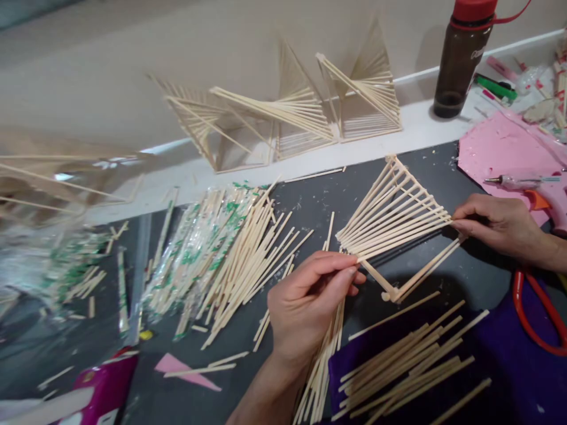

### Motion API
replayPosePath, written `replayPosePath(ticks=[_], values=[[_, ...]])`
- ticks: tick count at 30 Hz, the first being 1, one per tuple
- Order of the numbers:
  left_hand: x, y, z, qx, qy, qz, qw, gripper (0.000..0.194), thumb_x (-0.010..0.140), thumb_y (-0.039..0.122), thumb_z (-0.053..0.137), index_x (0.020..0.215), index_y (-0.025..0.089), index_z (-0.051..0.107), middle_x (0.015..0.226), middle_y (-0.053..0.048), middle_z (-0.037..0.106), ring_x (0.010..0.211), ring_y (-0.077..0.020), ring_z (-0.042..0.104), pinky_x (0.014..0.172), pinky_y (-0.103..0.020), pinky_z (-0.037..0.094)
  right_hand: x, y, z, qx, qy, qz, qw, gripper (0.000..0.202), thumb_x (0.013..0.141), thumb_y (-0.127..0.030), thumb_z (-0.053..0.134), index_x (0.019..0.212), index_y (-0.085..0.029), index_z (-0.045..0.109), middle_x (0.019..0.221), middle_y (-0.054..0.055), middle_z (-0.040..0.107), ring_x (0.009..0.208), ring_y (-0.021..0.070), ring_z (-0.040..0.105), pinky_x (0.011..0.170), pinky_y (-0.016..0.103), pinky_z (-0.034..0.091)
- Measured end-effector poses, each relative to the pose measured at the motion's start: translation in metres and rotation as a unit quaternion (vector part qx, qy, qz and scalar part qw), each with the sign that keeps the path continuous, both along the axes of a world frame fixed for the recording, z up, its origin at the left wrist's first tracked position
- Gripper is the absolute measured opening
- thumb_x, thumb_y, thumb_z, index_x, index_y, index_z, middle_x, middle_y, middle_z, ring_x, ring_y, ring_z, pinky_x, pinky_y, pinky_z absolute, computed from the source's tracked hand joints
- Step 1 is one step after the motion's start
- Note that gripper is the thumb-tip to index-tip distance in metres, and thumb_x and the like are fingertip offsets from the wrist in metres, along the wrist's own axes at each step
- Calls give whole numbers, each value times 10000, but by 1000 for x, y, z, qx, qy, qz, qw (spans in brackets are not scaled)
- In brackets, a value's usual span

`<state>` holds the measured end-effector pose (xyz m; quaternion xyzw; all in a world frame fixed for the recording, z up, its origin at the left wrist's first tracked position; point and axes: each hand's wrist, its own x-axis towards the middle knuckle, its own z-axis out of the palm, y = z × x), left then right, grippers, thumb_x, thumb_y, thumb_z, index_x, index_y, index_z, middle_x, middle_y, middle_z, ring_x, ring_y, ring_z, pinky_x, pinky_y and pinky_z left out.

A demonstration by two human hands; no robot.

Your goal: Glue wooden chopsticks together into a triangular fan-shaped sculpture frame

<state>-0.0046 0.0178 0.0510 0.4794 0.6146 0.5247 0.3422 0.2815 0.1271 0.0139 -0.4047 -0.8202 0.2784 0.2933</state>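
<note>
A small frame of thin wooden sticks [394, 218], fanned out in a twisted row, rests on the dark table between my hands. Along its near edge lies the lowest wooden stick [405, 240]. My left hand [310, 301] pinches that stick's left end between thumb and fingertips. At the right end, my right hand [491, 224] pinches it close to the frame's corner. Two legs of the frame meet at a glued corner [390, 294] nearer to me. Just below, loose sticks [407, 366] lie on a purple cloth [509, 342].
Finished twisted stick frames [301, 112] stand along the wall. Loose sticks [248, 260] and wrapped sticks [190, 254] lie to the left. A glue gun [549, 200] rests on pink foam [496, 147] at right, near red-handled scissors [531, 313] and a dark bottle [460, 65].
</note>
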Motion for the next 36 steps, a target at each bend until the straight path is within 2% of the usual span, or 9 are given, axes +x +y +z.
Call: replayPosePath(ticks=[10,17,24,28,36], values=[[2,2,0,23,35,11,999,105,745,132,724,757,220,779,757,-4,721,506,-89,637,445,-179,552,0,0,-1,-5,2,4,1000,138,900,-330,646,814,-234,694,713,12,699,595,143,628,558,277,456],[-2,6,-4,54,79,19,995,129,718,123,758,732,249,781,750,33,726,566,-95,665,519,-169,585,-5,4,-3,18,2,23,1000,135,900,-249,620,798,-185,680,736,18,708,620,116,624,580,231,446],[1,4,-1,5,74,82,994,84,642,208,810,693,270,785,743,30,717,640,-84,660,586,-89,569,-4,7,-6,48,31,38,998,106,891,-192,618,807,-162,675,753,18,710,611,87,601,573,187,439],[-1,4,-3,-1,74,71,995,107,613,216,810,690,287,788,739,35,714,636,-72,652,591,-59,548,-5,7,-7,61,42,40,996,96,886,-172,631,806,-147,677,731,16,700,597,78,598,565,174,441],[-1,8,-7,58,96,56,992,112,648,193,799,701,290,788,716,46,712,604,-61,651,568,-57,543,-5,6,-6,45,44,36,997,110,895,-173,610,815,-155,684,737,14,704,610,81,612,578,182,457]])
